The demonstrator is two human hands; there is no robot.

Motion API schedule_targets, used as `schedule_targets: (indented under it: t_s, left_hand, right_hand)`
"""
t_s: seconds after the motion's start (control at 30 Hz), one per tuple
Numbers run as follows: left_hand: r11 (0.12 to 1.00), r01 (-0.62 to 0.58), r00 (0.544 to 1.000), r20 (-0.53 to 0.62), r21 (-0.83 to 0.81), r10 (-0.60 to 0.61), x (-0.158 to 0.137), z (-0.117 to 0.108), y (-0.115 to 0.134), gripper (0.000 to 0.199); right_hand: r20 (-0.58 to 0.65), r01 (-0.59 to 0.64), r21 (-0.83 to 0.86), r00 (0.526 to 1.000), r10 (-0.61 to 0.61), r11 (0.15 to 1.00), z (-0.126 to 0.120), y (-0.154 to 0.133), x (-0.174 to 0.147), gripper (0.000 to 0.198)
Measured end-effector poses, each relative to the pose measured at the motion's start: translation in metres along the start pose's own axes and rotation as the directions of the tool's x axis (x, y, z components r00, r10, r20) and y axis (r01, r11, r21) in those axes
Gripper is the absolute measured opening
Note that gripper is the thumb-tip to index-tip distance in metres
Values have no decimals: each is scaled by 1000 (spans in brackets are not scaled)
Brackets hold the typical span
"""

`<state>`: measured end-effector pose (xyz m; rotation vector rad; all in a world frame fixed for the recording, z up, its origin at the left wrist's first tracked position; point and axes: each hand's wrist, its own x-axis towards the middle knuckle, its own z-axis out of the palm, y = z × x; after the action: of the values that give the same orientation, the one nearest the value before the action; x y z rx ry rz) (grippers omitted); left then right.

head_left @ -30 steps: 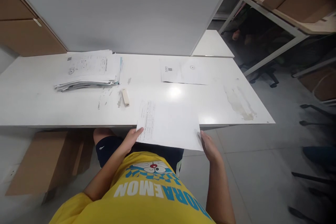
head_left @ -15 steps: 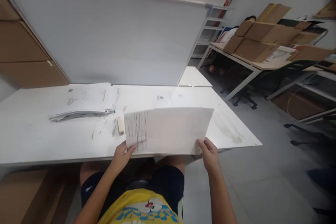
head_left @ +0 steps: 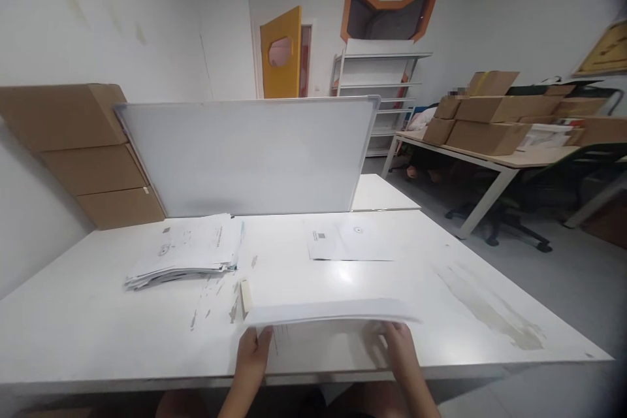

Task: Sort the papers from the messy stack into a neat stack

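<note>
A white sheet of paper (head_left: 333, 310), perhaps more than one, is held low over the front part of the table, seen almost edge-on and slightly bowed. My left hand (head_left: 253, 349) is closed on its left end, thumb on the near side. At the other end, my right hand (head_left: 400, 347) pinches it with bent fingers. Some print shows faintly under the paper by my left hand. Just beyond that hand lies a small cream-coloured block (head_left: 245, 298). Farther back on the table is a printed paper (head_left: 350, 245), lying flat.
A thick stack of papers (head_left: 183, 248) lies on the left of the white table (head_left: 117, 333). Behind it stand a whiteboard (head_left: 264, 157) and stacked cardboard boxes (head_left: 93, 163). At the right, a person sits behind another desk (head_left: 455, 150) piled with boxes.
My view has tilted up. The paper has gone from standing tilted with its face toward me to nearly flat and edge-on. Both hands still grip its ends.
</note>
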<state>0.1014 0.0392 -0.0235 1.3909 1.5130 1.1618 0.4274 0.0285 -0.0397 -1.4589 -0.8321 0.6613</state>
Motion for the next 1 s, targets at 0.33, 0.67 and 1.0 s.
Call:
schedule_targets:
  t_s: [0.33, 0.67, 1.0]
  left_hand:
    - [994, 20, 995, 103, -110, -8, 6, -4, 12, 55]
    - [996, -85, 994, 74, 35, 82, 13, -1, 18, 47]
    - [993, -90, 986, 143, 73, 79, 25, -12, 34, 40]
  right_hand:
    - [-66, -21, 183, 997, 33, 983, 6, -27, -16, 45]
    - [-135, 9, 288, 990, 31, 958, 17, -49, -17, 20]
    - [11, 5, 238, 1000, -8, 971, 0, -55, -8, 29]
